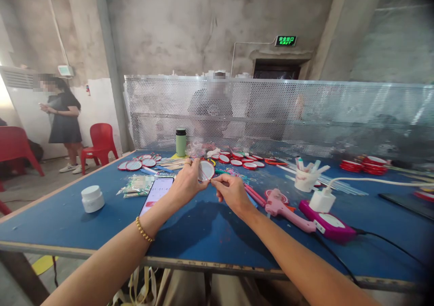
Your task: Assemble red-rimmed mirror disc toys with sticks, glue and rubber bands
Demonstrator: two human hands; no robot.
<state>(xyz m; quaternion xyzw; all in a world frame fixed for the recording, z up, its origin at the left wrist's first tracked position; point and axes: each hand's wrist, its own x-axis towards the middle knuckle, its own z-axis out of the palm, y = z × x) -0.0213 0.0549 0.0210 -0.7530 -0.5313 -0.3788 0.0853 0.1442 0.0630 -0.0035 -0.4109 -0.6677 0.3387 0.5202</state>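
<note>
My left hand (187,179) is closed on a small round mirror (206,171) with a thin red rim, keeping it raised above the table and tilted toward me. At the mirror's lower right edge, the thumb and forefinger of my right hand (231,192) are pinched together. Whatever lies between those fingertips is too small to make out. Behind my hands, several red-rimmed round mirrors (236,162) lie scattered, and others (134,165) form a group to the left. A phone (158,193) showing a timer lies beside my left wrist.
Right of my hands are a pink glue gun (283,209), a purple power strip (327,222) with a white plug, and a cup of sticks (305,180). A white jar (92,199) stands left, a green bottle (181,142) behind. A perforated metal screen (305,116) closes the far side.
</note>
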